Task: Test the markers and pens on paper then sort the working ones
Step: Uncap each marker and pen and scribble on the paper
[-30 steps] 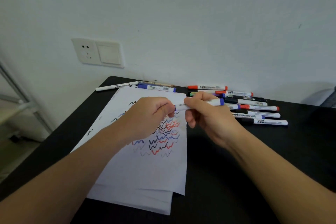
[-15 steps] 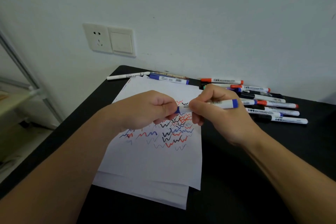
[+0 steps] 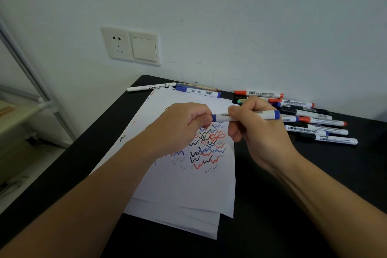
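Note:
I hold a white whiteboard marker with blue ends [image 3: 266, 115] level above the paper [image 3: 188, 186]. My right hand [image 3: 257, 132] grips its barrel. My left hand [image 3: 180, 130] is curled round its left end, where the blue cap sits; the cap itself is mostly hidden in my fingers. The white sheets lie on a black table [image 3: 293, 205] and carry several rows of black, red and blue zigzag lines. A pile of red, blue and black markers [image 3: 310, 121] lies to the right by the wall.
At the table's back edge lie a white acrylic pen [image 3: 150, 87], a blue-ended marker [image 3: 199, 91] and a thin patterned pen. The white wall behind has a socket and switch [image 3: 132, 45]. A metal shelf frame stands at the left.
The marker stays in both hands. My left fist has closed tighter over its left end, and the view has shifted slightly toward the paper.

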